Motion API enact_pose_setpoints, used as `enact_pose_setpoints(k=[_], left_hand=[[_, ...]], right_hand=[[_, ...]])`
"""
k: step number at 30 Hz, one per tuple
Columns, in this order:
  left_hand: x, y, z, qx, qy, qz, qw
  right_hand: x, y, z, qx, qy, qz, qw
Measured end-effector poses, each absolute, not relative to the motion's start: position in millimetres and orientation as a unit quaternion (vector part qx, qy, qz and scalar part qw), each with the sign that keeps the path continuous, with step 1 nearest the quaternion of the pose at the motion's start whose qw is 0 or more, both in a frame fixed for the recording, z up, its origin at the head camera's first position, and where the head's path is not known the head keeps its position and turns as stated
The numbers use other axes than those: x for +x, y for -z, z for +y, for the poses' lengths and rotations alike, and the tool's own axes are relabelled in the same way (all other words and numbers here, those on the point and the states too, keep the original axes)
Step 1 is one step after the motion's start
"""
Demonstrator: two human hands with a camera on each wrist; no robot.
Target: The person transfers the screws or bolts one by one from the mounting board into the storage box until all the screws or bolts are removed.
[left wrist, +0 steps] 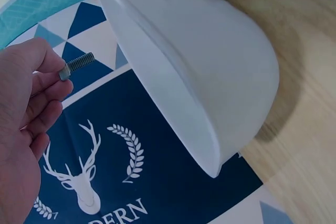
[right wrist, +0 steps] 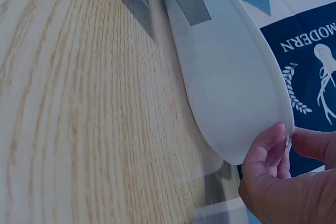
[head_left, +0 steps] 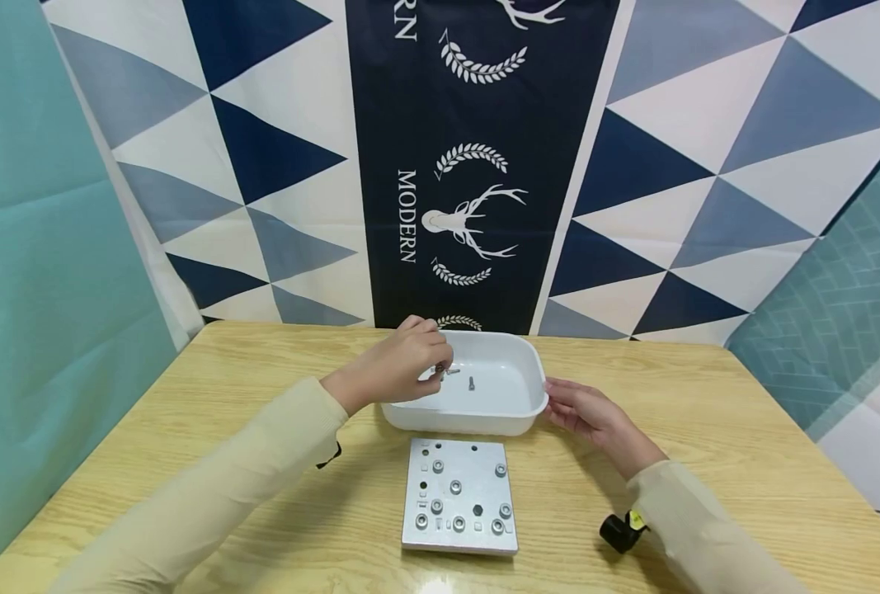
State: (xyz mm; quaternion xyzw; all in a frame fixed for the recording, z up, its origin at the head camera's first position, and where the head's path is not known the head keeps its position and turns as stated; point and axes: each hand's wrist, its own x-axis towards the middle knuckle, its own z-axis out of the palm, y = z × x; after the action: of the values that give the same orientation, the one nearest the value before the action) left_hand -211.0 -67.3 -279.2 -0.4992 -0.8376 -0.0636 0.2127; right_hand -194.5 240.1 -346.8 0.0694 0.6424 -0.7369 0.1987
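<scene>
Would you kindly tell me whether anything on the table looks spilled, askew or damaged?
Nothing stands out: the white tub sits upright, loose bolts lie inside it, and the metal plate in front shows no visible damage.

Perhaps a work booth: printed hangings (head_left: 484,124), table (head_left: 736,429)

Both sleeves (head_left: 261,450) are cream — the right bears a black, yellow-marked device (head_left: 619,534).

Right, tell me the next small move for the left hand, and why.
Probably carry the bolt from over the white tray to the metal plate: the left hand pinches it, the right hand holds the tray's rim, and the plate shows a hole that looks vacant, though whether this bolt fits cannot be told.
</scene>
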Motion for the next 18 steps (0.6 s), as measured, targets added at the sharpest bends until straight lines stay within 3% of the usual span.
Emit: enact_pose_setpoints(k=[18], left_hand=[[-252.3, 273.5, -50.5, -0.442, 0.055, -0.888, 0.116]], right_hand=[[-195.9, 349.0, 240.6, 0.067, 0.741, 0.639, 0.196]])
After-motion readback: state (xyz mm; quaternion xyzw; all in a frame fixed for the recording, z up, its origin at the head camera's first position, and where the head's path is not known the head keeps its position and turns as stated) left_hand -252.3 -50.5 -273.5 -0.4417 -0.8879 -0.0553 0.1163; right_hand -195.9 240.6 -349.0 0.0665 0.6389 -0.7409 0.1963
